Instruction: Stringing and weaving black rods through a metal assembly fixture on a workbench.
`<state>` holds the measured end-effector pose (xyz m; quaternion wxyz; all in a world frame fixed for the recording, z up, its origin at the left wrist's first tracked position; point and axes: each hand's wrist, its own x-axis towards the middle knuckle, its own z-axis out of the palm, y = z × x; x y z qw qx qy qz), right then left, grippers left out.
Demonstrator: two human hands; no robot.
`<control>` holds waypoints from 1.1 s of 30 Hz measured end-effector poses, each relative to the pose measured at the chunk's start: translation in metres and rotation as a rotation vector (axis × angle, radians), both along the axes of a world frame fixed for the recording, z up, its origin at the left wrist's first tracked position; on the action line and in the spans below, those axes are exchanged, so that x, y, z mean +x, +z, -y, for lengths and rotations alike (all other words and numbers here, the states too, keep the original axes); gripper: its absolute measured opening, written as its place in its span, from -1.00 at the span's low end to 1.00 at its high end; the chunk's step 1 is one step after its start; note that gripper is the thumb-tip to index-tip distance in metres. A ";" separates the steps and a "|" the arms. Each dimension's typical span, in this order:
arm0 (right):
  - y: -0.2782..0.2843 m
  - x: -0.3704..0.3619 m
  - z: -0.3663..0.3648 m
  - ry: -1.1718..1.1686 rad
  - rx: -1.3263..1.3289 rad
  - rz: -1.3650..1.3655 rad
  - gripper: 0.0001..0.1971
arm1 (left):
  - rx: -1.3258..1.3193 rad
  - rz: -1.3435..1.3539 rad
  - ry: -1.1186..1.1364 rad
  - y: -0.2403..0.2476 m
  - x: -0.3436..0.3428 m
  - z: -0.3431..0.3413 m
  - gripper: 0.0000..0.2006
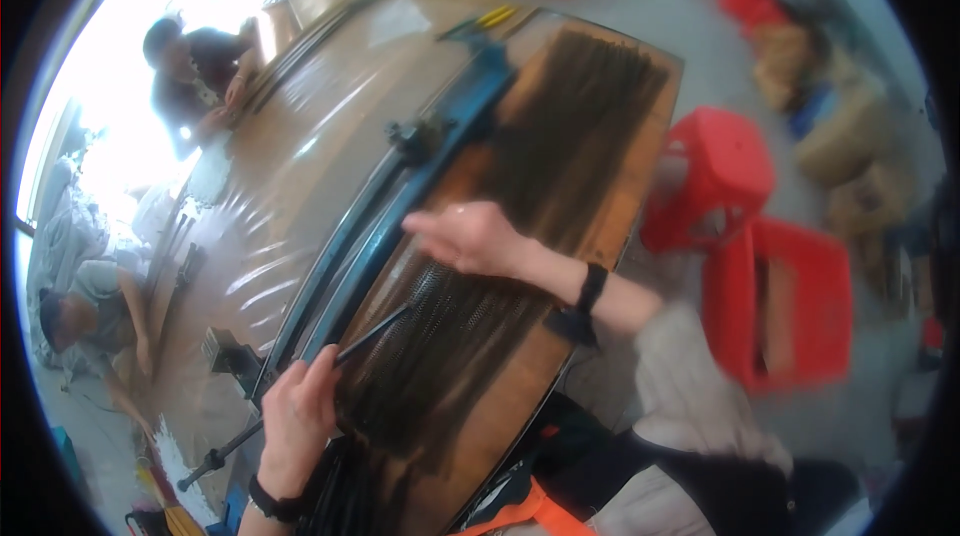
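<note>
Left hand (297,416) grip clenched on thin rod (375,334); right hand (470,236) flat, released, on dark hair (520,186).

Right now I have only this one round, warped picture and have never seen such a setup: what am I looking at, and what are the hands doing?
The picture comes from a wide fisheye camera on a person's head, looking down, so straight edges bend. The two bare forearms from the lower edge are the wearer's own. The left hand grips a thin dark rod-like tool, its tip on a sheet of long dark hair strands spread over a wooden board. The right hand lies flat on the strands. A blue metal clamp bar runs along the board's left side. Red plastic stools stand right. Other people work at the far left.
</note>
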<state>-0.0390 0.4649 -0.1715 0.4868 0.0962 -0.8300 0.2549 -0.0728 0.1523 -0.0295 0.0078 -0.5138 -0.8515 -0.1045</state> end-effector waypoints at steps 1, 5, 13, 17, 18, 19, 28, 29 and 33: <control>-0.008 -0.002 0.010 -0.042 -0.099 0.067 -0.72 | -0.005 -0.028 0.043 0.001 -0.003 0.005 -0.72; 0.039 0.020 0.080 0.122 0.066 0.340 -0.69 | -0.007 -0.098 0.096 0.010 0.005 0.027 -0.69; 0.030 0.020 0.101 0.351 -0.017 0.156 -0.65 | 0.066 -0.283 0.172 0.017 0.009 0.082 -0.65; 0.033 -0.002 0.106 0.431 -0.003 0.042 -0.64 | 0.121 -0.293 0.170 0.014 0.006 0.098 -0.64; 0.033 -0.003 0.119 0.430 0.029 0.051 -0.65 | 0.136 -0.298 0.187 0.013 0.004 0.106 -0.64; 0.036 -0.001 0.130 0.422 0.064 0.057 -0.65 | 0.154 -0.306 0.196 0.014 0.006 0.113 -0.63; 0.010 -0.052 0.127 0.281 0.029 0.244 -0.78 | 0.309 -0.538 0.596 0.052 0.010 0.236 -0.79; 0.005 -0.060 0.135 0.307 -0.004 0.333 -0.79 | 0.297 -0.540 0.641 0.058 0.015 0.247 -0.79; 0.068 -0.089 0.236 0.686 -0.184 0.569 -0.82 | 0.327 -0.466 0.750 0.060 0.032 0.269 -0.78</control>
